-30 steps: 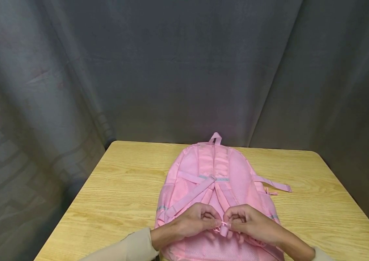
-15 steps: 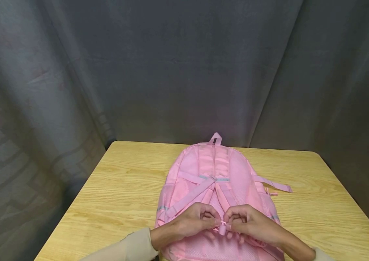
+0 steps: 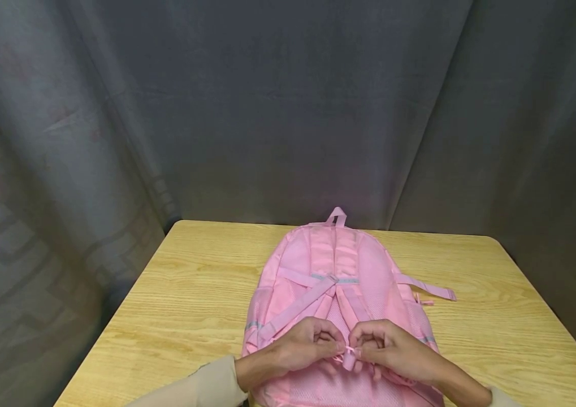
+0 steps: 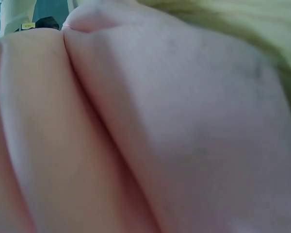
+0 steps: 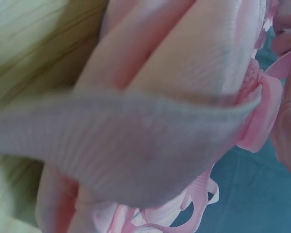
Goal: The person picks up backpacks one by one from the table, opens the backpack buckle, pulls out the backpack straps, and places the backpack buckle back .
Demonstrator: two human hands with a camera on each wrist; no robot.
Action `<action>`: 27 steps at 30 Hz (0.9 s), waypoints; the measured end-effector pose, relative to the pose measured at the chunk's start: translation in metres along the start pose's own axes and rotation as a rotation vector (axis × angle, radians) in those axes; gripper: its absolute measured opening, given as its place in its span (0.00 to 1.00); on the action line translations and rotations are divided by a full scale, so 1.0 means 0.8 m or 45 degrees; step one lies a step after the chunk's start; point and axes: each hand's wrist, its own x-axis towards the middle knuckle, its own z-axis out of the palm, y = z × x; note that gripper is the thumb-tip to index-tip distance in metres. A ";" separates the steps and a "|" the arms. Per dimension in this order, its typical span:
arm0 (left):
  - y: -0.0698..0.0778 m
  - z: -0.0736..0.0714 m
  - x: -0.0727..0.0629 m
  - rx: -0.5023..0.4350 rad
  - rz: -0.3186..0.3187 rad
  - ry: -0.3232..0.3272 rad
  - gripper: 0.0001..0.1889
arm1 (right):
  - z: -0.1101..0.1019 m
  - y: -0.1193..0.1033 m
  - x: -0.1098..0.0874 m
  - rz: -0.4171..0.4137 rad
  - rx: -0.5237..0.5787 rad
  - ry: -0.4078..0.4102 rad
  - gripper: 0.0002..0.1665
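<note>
A pink backpack (image 3: 325, 390) lies on the table with its shoulder straps facing up. Low on it, in the head view, my left hand (image 3: 305, 345) and right hand (image 3: 394, 350) meet almost fingertip to fingertip. Both pinch a thin pink strip (image 3: 350, 348) between thumb and curled forefinger. From the strip hangs a small pink tab (image 3: 349, 360), its exact kind unclear. Pink fabric (image 4: 184, 107) fills most of the left wrist view, which hides the fingers. In the right wrist view a hand (image 5: 288, 121) shows at the edge, beside a pink plastic-looking piece (image 5: 264, 114).
The wooden table (image 3: 191, 282) extends on both sides of the backpack. A loose lilac strap (image 3: 425, 286) sticks out to the right, and the top loop (image 3: 337, 216) reaches the far edge. Dark grey curtains (image 3: 288, 113) hang behind.
The small pink tab swings slightly left and back between the fingertips. Both hands keep their place and pinch, and the backpack stays still.
</note>
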 end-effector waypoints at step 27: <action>-0.003 -0.003 -0.001 -0.014 -0.035 0.017 0.09 | 0.000 -0.007 0.001 0.121 -0.025 0.099 0.07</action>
